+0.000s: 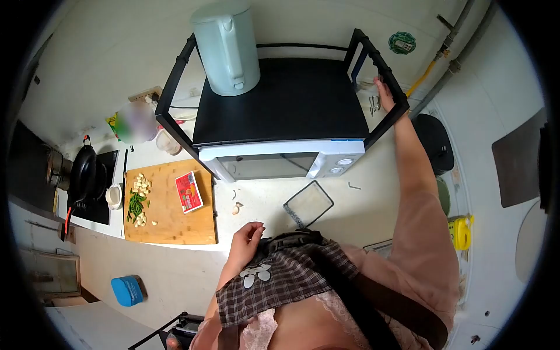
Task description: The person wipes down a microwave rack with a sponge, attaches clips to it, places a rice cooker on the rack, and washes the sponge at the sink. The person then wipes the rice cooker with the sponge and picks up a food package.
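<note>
The small grey metal pieces (374, 105) are lying beside the right end of the black rack (303, 99). The right hand (386, 96) is occupying the space just beside them, at the rack's side frame; its grip and contact cannot be told. The left hand (245, 242) is hovering near the front edge of the white counter (373, 192), its fingers curling toward the thumb; whether they are pinching anything cannot be told. Garlic cloves (236, 210) are lying near it. The microwave (262, 166) is sitting beneath the rack's top, which is supporting a pale kettle (233, 52). Leftward, a cutting board (169, 230) is carrying a red-labelled box (189, 192).
</note>
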Available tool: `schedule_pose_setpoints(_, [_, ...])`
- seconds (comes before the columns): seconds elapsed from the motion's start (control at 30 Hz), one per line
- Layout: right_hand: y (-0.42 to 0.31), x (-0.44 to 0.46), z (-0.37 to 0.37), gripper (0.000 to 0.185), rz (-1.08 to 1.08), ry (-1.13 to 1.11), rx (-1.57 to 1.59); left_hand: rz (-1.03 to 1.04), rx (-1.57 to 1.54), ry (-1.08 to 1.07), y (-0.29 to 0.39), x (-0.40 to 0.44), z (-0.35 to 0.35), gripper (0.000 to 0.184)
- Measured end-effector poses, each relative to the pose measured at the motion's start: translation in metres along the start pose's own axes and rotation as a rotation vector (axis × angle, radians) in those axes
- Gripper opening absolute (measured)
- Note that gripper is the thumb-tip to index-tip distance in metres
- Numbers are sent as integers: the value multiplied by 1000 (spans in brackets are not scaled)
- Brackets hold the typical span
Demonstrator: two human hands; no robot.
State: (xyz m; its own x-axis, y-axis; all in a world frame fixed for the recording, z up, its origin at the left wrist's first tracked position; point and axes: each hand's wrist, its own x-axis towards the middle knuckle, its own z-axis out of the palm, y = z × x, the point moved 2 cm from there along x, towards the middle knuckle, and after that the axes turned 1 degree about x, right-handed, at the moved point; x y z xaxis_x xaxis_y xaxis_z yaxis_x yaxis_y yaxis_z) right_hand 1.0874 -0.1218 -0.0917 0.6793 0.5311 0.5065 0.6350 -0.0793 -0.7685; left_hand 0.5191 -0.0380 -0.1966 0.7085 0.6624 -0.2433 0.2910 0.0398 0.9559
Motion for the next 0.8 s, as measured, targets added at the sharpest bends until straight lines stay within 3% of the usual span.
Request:
schedule_pose_setpoints(0.2, [26,14,6,40,-87,-158,118,2,131,-35,7,8,8,22])
schedule_pose_setpoints(0.27, [38,15,8,38,-160,-223,-86,-13,234,-51,8,11,9,22])
schedule_pose_setpoints(0.5, [30,11,22,42,-89,-224,30,-59,255,-110,4,12,9,23])
schedule_pose_setpoints(0.6, [44,9,26,45,-197,-215,-126,-38,294,-110,3,13,7,24])
schedule_pose_setpoints(0.7, [48,-3,31,49,-138,-67,22,-45,325,-120,3,12,7,24])
schedule_pose_setpoints(0.8, [45,-20,27,51,-63,-68,-48,-31,333,-130,-3,13,7,24])
